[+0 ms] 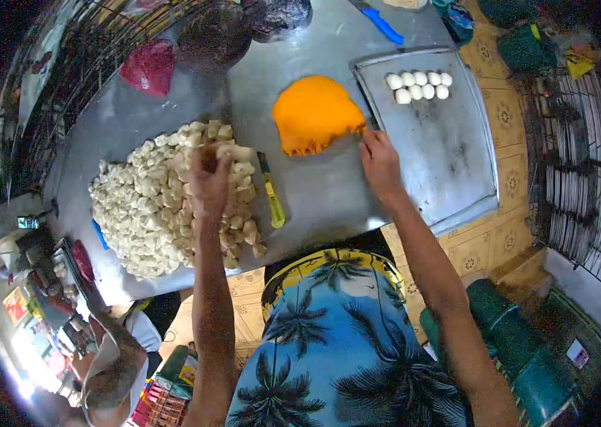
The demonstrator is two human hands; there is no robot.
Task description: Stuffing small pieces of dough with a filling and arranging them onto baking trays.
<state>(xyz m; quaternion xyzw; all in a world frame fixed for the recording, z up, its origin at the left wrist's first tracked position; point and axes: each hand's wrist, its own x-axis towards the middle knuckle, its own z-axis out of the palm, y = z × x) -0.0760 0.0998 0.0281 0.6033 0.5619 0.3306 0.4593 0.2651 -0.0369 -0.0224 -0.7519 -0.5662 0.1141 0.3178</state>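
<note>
My left hand (pixel 211 181) is closed over the right side of a big heap of pale dough pieces (pixel 144 206). A whitish dough piece (pixel 238 152) shows at its fingertips; the hand is slightly blurred. At the lower right edge of a flat, bright orange slab of soft paste (pixel 315 110), my right hand (pixel 381 160) pinches with thumb and forefinger. That slab's near edge is ragged and darker, as if bits were torn off. Several round white balls (pixel 420 87) sit in two rows on a metal tray (pixel 457 178) to the right.
A yellow-handled cutter (pixel 272 192) lies between heap and slab on the metal table (pixel 307 203). A blue-handled knife (pixel 382 25), a pink bag (pixel 149 67) and dark wrapped bundles (pixel 215 35) are at the far side. Another person (pixel 112 363) is at lower left.
</note>
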